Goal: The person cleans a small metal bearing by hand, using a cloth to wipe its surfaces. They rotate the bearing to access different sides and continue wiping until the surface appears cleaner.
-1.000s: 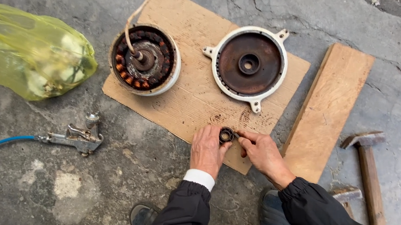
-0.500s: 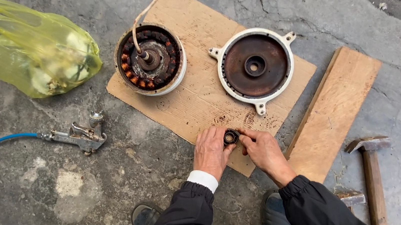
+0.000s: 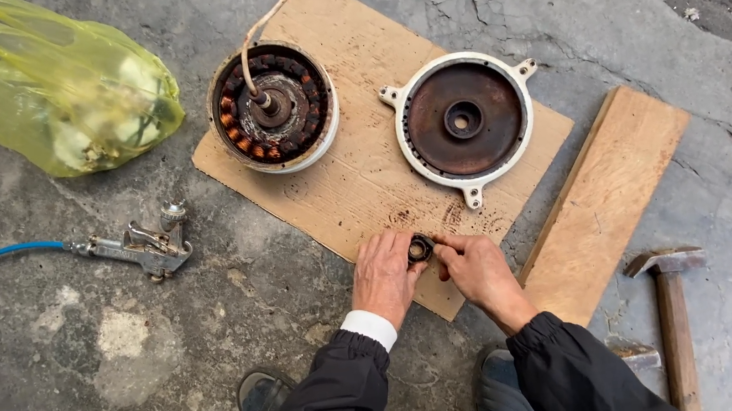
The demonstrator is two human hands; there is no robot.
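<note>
My left hand (image 3: 384, 277) and my right hand (image 3: 476, 270) meet over the near edge of a brown cardboard sheet (image 3: 372, 177) on the concrete floor. Both pinch a small dark ring-shaped metal part, like a bearing (image 3: 420, 248), between their fingertips. Farther away on the cardboard stands a round motor stator with copper windings (image 3: 274, 108) and a cord rising from its middle. To its right lies a rusty round end cover with a white rim (image 3: 464, 121) and a centre hole.
A yellow plastic bag (image 3: 49, 85) lies at the top left. An air blow gun on a blue hose (image 3: 139, 247) rests on the left. A wooden plank (image 3: 608, 196) and a hammer (image 3: 672, 308) lie on the right. My shoes (image 3: 260, 406) show at the bottom.
Both hands stay on the small ring part at the cardboard's near edge. The view has shifted slightly; nothing else has moved.
</note>
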